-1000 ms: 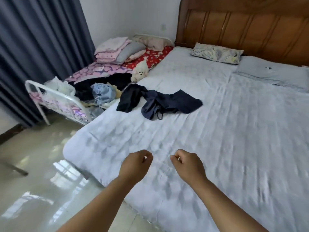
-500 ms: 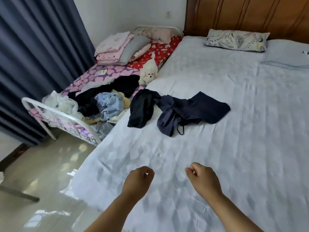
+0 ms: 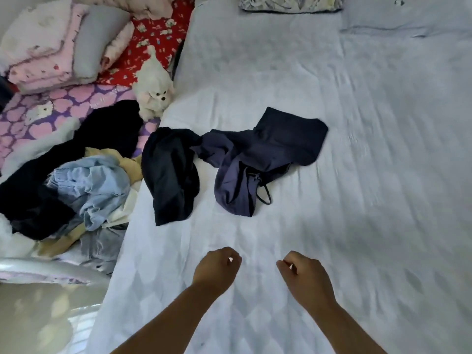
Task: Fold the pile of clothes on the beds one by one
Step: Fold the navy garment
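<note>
Lying crumpled, navy garment runs lengthwise toward the right.

A: Beds?
B: Two. Big bed with the pale sheet, small bed with the pink-purple cover just beside it.
A: Hands?
B: Two, left hand and right hand.
A: Clothes on the big bed?
B: Two dark pieces, touching: black garment, navy garment.
A: The heap?
B: One pile of clothes on the small bed; at least a black, a light-blue and a beige piece, exact count can't tell.
A: Toys?
B: One white plush dog.
A: Pillows?
B: One patterned pillow at the top edge, one stack of folded bedding.
</note>
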Action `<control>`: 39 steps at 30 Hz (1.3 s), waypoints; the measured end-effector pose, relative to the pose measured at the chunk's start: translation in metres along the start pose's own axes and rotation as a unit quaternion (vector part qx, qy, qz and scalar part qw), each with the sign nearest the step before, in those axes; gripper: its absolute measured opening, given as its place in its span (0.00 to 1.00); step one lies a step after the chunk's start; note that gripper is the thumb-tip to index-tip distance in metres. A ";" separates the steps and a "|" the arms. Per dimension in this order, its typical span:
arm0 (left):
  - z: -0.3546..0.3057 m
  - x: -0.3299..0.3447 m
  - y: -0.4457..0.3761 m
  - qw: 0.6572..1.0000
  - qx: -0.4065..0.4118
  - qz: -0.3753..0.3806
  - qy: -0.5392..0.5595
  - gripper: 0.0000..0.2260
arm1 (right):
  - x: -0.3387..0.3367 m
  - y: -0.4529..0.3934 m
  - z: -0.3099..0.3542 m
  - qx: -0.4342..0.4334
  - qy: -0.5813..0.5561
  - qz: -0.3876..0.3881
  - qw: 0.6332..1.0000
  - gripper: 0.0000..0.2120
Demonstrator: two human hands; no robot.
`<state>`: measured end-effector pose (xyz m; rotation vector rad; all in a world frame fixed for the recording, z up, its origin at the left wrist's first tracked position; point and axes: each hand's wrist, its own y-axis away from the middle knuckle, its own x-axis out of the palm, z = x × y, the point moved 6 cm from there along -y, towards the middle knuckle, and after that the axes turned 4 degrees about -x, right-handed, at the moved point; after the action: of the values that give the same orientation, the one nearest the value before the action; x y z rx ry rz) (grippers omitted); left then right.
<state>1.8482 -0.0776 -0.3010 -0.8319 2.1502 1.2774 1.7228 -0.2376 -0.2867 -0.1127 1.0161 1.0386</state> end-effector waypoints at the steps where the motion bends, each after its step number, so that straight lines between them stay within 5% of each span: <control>1: -0.001 0.000 -0.019 0.999 0.015 0.010 -0.033 0.09 | 0.009 -0.008 -0.001 0.013 0.002 -0.004 1.000 0.15; 5: -0.016 0.005 -0.098 0.993 0.064 0.004 -0.099 0.11 | 0.040 -0.039 -0.009 0.076 -0.009 -0.008 0.997 0.12; 8: -0.026 0.011 -0.141 0.992 0.092 -0.072 -0.037 0.14 | 0.052 -0.063 -0.015 0.098 -0.010 -0.016 0.995 0.10; 11: -0.030 0.029 -0.170 0.987 0.099 -0.115 -0.062 0.28 | 0.054 -0.083 -0.018 0.101 -0.007 -0.030 0.994 0.10; 16: -0.014 0.067 -0.213 0.986 0.033 -0.051 -0.153 0.49 | 0.055 -0.101 -0.020 0.105 -0.003 -0.046 0.993 0.10; 22: -0.008 0.033 -0.232 0.994 0.048 -0.078 -0.067 0.23 | 0.042 -0.092 -0.018 0.096 0.001 -0.049 0.994 0.12; 27: -0.028 -0.028 -0.193 0.974 0.201 -0.098 -0.026 0.15 | 0.022 -0.090 0.010 0.060 0.002 -0.057 0.997 0.06; 31: -0.054 -0.074 -0.132 0.966 0.236 0.036 0.102 0.18 | -0.001 -0.087 0.056 -0.048 -0.019 -0.081 0.995 0.27; 33: -0.070 -0.097 -0.098 0.947 0.260 0.107 0.156 0.17 | -0.017 -0.081 0.086 -0.106 -0.005 -0.100 0.989 0.31; 36: -0.086 -0.137 -0.054 0.922 0.314 0.130 0.184 0.15 | -0.049 -0.065 0.118 -0.149 -0.004 -0.186 0.971 0.15; 39: -0.090 -0.178 -0.020 0.916 0.378 0.036 0.131 0.17 | -0.074 -0.050 0.141 -0.180 -0.015 -0.199 0.963 0.04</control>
<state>1.9748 -0.1219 -0.1524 -0.6032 2.6056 0.2769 1.8427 -0.2413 -0.1704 -0.5743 0.7282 0.8401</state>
